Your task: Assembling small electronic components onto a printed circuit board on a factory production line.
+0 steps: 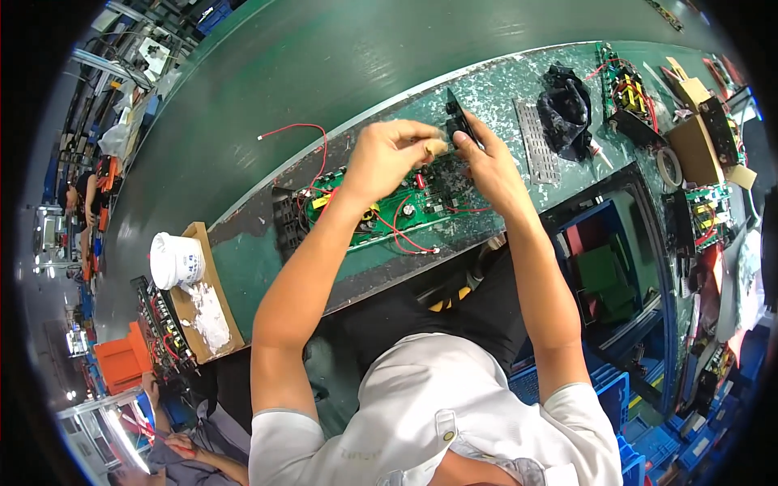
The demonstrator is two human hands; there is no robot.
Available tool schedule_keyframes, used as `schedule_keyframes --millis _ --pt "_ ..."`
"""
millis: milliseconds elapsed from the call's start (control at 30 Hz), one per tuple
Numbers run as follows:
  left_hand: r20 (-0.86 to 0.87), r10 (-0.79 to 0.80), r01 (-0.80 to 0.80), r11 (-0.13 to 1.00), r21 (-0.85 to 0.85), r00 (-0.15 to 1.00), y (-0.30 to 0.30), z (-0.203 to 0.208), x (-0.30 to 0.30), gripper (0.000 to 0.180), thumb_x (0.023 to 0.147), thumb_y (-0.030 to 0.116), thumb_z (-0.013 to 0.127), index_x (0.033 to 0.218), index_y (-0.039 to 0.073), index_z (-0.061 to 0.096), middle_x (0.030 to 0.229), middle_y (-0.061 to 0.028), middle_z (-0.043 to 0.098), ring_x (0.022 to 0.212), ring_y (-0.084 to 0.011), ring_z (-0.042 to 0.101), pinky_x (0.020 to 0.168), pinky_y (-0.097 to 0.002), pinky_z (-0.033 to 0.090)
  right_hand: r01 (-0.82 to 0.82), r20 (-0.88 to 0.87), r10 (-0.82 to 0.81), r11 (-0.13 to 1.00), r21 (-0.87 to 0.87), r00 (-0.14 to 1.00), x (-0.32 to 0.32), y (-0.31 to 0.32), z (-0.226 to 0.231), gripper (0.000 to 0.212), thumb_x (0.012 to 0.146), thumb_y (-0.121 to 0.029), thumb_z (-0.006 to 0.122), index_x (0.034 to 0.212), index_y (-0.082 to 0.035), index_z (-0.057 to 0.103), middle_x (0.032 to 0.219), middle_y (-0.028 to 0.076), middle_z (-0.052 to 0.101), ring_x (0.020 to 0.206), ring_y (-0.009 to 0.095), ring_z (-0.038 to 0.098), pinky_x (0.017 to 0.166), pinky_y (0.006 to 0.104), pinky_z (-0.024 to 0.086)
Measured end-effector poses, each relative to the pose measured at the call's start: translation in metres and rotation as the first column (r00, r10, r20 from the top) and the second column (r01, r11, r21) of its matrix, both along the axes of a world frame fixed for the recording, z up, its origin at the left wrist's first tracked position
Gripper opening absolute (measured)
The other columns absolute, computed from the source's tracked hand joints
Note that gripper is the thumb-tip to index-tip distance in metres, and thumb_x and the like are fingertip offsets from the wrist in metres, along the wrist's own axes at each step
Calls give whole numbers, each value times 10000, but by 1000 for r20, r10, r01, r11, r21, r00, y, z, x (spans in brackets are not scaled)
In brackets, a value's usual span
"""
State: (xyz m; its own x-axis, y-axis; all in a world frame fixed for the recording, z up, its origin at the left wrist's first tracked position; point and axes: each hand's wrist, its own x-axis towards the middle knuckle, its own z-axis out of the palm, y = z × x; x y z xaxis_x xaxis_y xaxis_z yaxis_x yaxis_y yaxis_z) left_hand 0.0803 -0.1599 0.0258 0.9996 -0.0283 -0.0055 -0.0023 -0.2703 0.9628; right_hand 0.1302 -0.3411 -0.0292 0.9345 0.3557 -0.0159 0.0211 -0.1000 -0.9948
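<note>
My left hand (379, 164) is closed, thumb and fingers pinching a small yellowish piece (435, 147) that is blurred, so its kind is unclear. My right hand (494, 172) grips a flat black plate (455, 109), which is tilted upright above the bench. The two hands are close together, with the yellowish piece near the plate. Beneath them lies a green circuit board (387, 231) with yellow and black components and several red wires. One red wire (320, 134) trails off its far left side onto the green surface. My left forearm covers part of the board.
At left, a white tub (176, 261) and white paste (209, 320) sit in a cardboard tray (231, 326). To the right lie a slotted grey strip (536, 142), a black cloth (565, 113), a tape roll (668, 167) and more circuit boards (628, 93). Another person's hand (180, 444) shows lower left.
</note>
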Motion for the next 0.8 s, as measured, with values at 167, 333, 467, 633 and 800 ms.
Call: schedule_keyframes --millis 167,333,467,633,800 --pt "100 1 -42 912 408 995 -10 -7 -5 243 849 95 728 1060 -24 710 931 -137 717 814 -221 703 734 -346 545 -16 -50 17 1000 16 999 -1 1 0 514 1001 -268 583 1482 -125 469 1143 19 622 981 117 588 756 286 490" --pt "272 -56 -99 846 524 961 -14 -11 -4 194 885 65 697 1047 -41 683 918 -122 688 747 -186 699 715 -312 556 -18 -43 20 999 28 999 -1 0 -2 506 1004 -266 574 1472 -103 472 1159 20 621 978 111 582 758 281 485" --pt "286 -52 -76 905 419 957 -17 -15 -4 188 881 45 695 1047 -43 683 909 -118 678 727 -177 685 670 -298 544 -22 -55 24 999 36 998 -4 0 -1 482 1010 -254 565 1457 -93 486 1126 11 636 960 98 579 752 265 480" --pt "330 -67 -100 880 464 942 -15 -22 -2 168 871 36 704 1020 -40 704 885 -116 679 712 -172 671 634 -297 527 -7 -39 9 999 48 999 -5 -3 -5 484 1012 -250 567 1456 -76 482 1094 2 636 951 74 572 740 250 476" --pt "465 -117 -152 851 502 877 -18 -25 3 159 846 26 697 995 -28 712 881 -139 686 711 -247 680 642 -326 533 51 137 -40 996 -73 990 -6 -4 -4 499 1011 -215 550 1472 -55 449 1246 136 632 1119 193 602 912 306 474"
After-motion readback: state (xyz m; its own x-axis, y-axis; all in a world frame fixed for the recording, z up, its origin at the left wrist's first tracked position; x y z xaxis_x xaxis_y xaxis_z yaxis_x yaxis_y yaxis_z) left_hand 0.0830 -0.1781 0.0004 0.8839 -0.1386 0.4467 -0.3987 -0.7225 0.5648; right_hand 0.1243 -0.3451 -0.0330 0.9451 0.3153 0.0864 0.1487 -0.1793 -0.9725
